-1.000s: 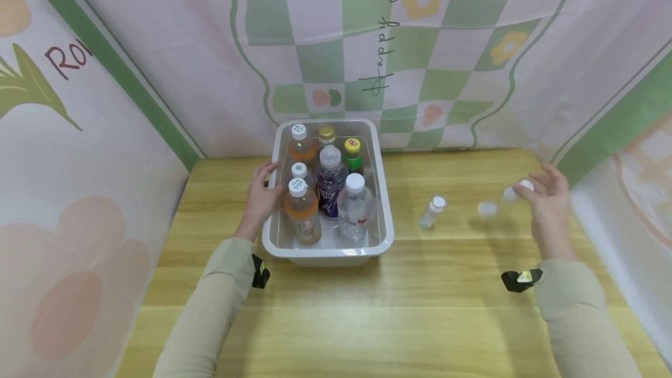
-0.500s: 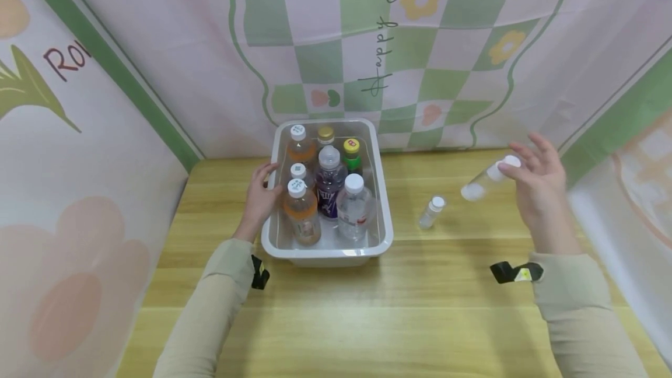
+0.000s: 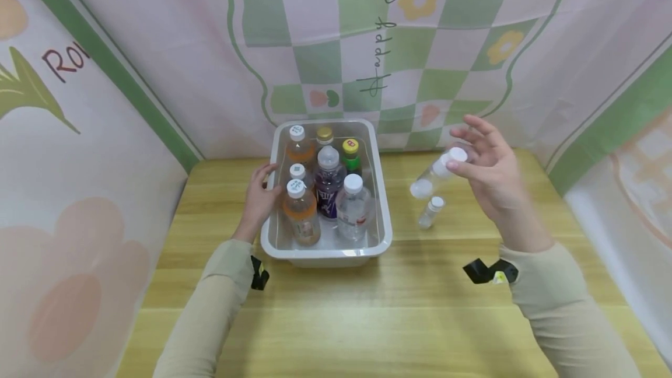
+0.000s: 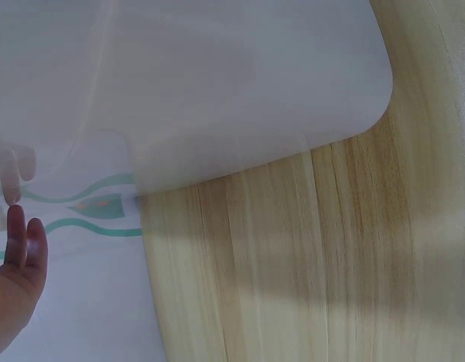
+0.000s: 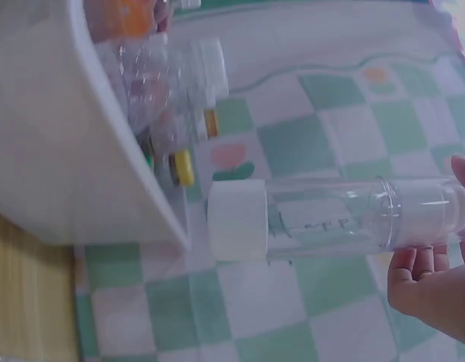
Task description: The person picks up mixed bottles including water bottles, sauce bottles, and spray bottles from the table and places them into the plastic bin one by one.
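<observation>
My right hand [image 3: 492,177] grips a clear cylindrical bottle [image 3: 431,177] by one end, holding it raised and tilted to the right of the bin. In the right wrist view, this bottle [image 5: 315,215] has a wide white cap at its far end and white inside the end at my fingers. My left hand [image 3: 257,200] touches the left rim of the pale plastic bin [image 3: 390,223], its thumb over the edge. The left wrist view shows straight fingers of that hand [image 4: 17,279] beside the bin's wall. A small white-capped clear bottle [image 3: 431,212] stands just below the raised one.
Inside the bin are several bottles, among them a purple one [image 3: 329,191], a clear white-capped one [image 3: 354,209], an orange-collared one [image 3: 301,214] and a yellow-capped one [image 3: 351,147]. The bin stands on a wooden table [image 3: 336,314] before a checkered curtain [image 3: 315,28].
My right hand has carried the clear bottle left from the table's right side, raising it above the small bottle. The left hand has stayed at the bin's rim.
</observation>
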The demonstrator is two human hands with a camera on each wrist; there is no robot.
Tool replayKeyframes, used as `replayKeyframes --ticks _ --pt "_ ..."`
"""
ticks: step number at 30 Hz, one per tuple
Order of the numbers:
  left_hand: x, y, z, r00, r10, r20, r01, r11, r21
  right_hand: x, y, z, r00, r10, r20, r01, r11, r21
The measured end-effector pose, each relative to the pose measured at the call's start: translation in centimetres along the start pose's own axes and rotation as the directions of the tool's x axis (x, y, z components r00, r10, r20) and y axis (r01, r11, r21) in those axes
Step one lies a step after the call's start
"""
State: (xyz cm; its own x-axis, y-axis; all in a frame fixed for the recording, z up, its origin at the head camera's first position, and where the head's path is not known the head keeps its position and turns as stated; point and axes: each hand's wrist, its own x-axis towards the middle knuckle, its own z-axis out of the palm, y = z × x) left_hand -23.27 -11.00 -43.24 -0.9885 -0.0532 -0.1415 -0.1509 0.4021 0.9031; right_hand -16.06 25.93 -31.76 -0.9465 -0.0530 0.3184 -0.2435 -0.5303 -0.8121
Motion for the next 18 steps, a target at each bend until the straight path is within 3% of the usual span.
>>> replayKeyframes --ticks 9,18 --pt "-0.1 0.0 0.0 1.0 0.006 -0.004 -0.006 1.0 -0.007 0.6 1.1 4.5 0.99 0.114 0.088 -0.096 0.978 -0.184" --pt "-0.2 0.2 -0.1 1.0 0.017 -0.015 -0.017 1.0 -0.01 1.2 3.3 7.5 0.965 0.224 0.139 -0.16 0.917 -0.367"
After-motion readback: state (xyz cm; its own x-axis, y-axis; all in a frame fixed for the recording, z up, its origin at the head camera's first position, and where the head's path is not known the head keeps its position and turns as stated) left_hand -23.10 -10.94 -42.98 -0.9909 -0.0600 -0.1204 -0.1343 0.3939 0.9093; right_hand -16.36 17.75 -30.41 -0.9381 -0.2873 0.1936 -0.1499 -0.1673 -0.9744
